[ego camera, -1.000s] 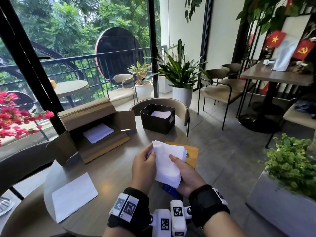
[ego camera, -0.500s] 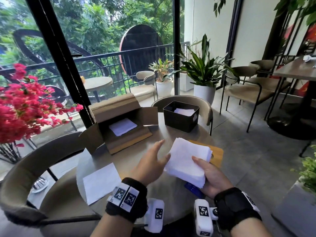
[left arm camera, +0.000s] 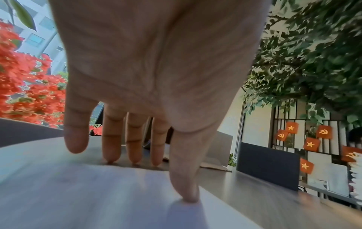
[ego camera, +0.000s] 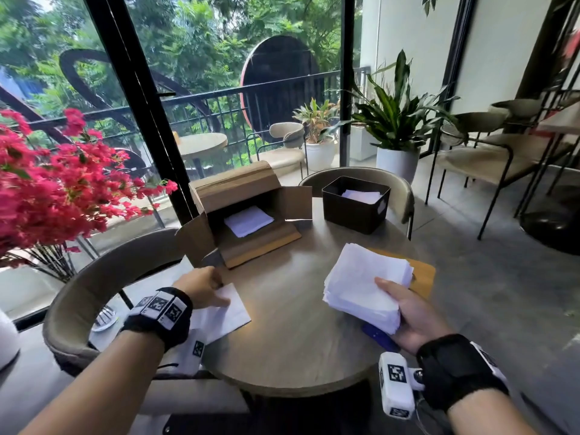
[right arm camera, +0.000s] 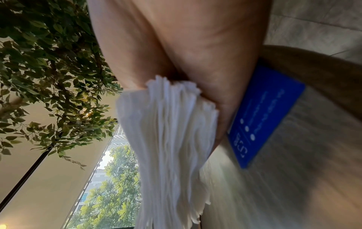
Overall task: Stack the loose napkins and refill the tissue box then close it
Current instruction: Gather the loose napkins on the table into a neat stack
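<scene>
My right hand [ego camera: 394, 298] holds a thick stack of white napkins [ego camera: 364, 277] just above the round table [ego camera: 292, 340], thumb on top and fingers underneath. In the right wrist view the stack's [right arm camera: 170, 139] edges fan out below the palm. My left hand [ego camera: 219, 291] rests with straight fingers on a single loose napkin [ego camera: 230, 315] at the table's left edge. There the thumb [left arm camera: 186, 190] presses on the sheet [left arm camera: 98, 193] and the fingertips touch its far edge. The open black tissue box [ego camera: 356, 211] stands at the back right with a few napkins inside.
An open cardboard box [ego camera: 248, 189] with a napkin inside lies on its side at the back. A wooden board [ego camera: 423, 274] sits under the stack and a blue card [ego camera: 376, 335] near my right wrist. Red flowers [ego camera: 62, 189] and chairs ring the table.
My left hand let go of the stack and moved left onto the loose napkin. The right hand now holds the stack alone. My view has turned left.
</scene>
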`<state>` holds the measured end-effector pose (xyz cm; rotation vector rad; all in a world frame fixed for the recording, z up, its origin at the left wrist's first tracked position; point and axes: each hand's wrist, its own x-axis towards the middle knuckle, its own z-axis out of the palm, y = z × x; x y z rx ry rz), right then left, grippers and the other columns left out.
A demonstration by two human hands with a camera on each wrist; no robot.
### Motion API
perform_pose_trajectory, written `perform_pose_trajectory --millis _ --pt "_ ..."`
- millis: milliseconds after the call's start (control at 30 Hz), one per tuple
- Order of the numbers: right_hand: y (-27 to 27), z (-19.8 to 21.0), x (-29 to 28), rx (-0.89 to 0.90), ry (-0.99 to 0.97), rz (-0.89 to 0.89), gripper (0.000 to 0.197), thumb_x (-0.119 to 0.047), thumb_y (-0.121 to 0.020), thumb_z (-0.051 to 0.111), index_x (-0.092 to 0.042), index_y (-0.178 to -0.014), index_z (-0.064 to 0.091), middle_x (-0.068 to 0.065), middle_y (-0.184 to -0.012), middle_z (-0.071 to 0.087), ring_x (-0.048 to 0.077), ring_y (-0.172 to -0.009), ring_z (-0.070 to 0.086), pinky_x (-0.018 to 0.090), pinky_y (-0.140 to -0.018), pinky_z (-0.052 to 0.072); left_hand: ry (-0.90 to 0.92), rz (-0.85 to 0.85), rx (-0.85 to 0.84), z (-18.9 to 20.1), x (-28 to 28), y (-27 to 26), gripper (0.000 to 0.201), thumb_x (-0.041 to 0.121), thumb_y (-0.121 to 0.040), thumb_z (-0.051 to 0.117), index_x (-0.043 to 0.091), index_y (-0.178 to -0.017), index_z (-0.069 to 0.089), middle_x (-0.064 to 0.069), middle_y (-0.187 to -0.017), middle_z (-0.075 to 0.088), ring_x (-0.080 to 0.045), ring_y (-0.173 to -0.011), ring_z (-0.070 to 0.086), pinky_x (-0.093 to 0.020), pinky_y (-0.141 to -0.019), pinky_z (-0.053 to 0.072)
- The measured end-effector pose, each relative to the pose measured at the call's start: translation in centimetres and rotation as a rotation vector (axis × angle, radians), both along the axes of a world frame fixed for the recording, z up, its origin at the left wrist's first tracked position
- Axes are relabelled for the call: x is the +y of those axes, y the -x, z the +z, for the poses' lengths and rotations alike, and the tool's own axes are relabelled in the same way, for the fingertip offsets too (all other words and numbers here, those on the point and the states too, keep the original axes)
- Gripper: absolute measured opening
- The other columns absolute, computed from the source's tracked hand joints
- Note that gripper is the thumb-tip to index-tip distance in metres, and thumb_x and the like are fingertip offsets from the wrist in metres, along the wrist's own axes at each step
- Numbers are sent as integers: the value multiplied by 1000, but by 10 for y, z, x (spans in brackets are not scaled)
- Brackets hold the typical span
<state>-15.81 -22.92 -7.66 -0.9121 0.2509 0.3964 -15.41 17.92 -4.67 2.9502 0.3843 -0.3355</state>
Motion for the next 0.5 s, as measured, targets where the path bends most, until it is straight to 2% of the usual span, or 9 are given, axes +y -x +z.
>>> perform_pose_trajectory --millis 67,200,267,333,400,467,500 --pt "2 3 0 -10 17 -7 23 -17 -103 62 -9 -123 70 15 -110 80 32 -97 74 48 -91 54 -30 0 -12 -2 0 0 41 53 -72 81 29 -93 56 8 -94 59 -19 -95 61 -31 -84 52" --pt "5 6 0 1 36 -17 21 -16 -103 61 -7 -120 70 17 -110 81 34 -99 73 55 -106 49 -34 7 -22 -3 -4 3 40 53 -73 81 29 -79 49 6 -91 57 -18 -85 55 -28 -71 42" --pt "5 7 0 3 36 -22 22 -16 -103 62 -7 -121 70 17 -111 80 34 -101 73 56 -110 46 -19 -4 -32 -4 -3 4 40 51 -74 81 28 -84 50 5 -95 57 -17 -87 53 -27 -71 39" --pt "5 7 0 -1 28 -25 22 -15 -103 62 -6 -121 70 18 -112 80 35 -102 72 56 -111 46 12 -11 -38 -3 -4 7 41 48 -76 81 27 -96 53 6 -99 57 -16 -91 54 -27 -75 41" --pt "4 6 1 -3 31 -27 22 -15 -103 62 -6 -122 69 19 -114 79 36 -104 72 57 -110 46 46 -24 -24 -1 -4 10 37 47 -78 81 26 -98 58 8 -98 59 -14 -91 56 -26 -79 45" --pt "4 6 1 -7 35 -26 24 -16 -102 63 -6 -123 69 20 -117 78 37 -105 71 57 -111 46 100 -27 17 0 -2 12 30 49 -79 79 26 -82 60 7 -87 62 -11 -77 57 -24 -68 44" --pt "3 6 1 -9 36 -22 25 -16 -102 63 -6 -123 69 21 -118 78 37 -106 71 57 -111 47 143 -25 37 1 -1 12 34 52 -79 78 25 -73 58 6 -79 61 -11 -67 54 -23 -61 41"
